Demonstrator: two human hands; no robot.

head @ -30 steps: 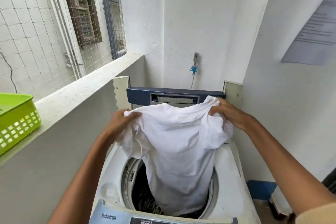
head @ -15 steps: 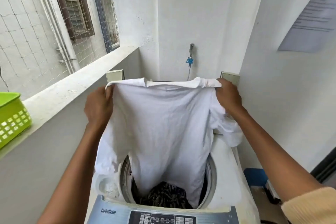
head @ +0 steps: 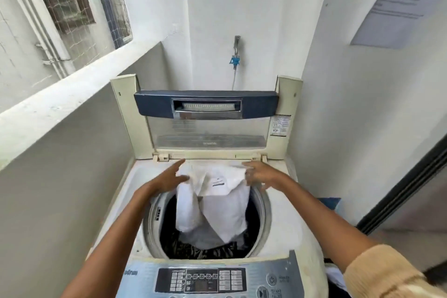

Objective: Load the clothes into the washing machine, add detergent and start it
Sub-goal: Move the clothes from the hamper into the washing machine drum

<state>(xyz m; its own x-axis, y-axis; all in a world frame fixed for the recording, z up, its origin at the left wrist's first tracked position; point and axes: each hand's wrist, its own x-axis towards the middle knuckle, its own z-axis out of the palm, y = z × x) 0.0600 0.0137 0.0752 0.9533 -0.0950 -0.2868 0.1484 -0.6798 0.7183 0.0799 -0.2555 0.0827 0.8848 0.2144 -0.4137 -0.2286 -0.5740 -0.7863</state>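
Observation:
A top-loading washing machine (head: 285, 232) stands in front of me with its lid (head: 205, 104) raised upright at the back. A white shirt (head: 217, 205) hangs from the drum's back rim down into the drum, over dark patterned clothes (head: 191, 250) at the bottom. My left hand (head: 169, 180) has its fingers spread and touches the shirt's upper left corner. My right hand (head: 262, 174) is at the shirt's upper right corner, fingers loosely spread and blurred. The control panel (head: 205, 279) lies along the near edge.
A concrete ledge (head: 60, 106) runs along the left, with netted windows beyond it. A tap with a blue fitting (head: 235, 57) sits on the back wall. A white wall and dark door frame (head: 411, 181) close the right side. A blue object (head: 330, 203) lies on the floor.
The shirt, held up and stretched wide between both hands before, has come down into the drum. Both hands have dropped to the drum's back rim and loosened their grip.

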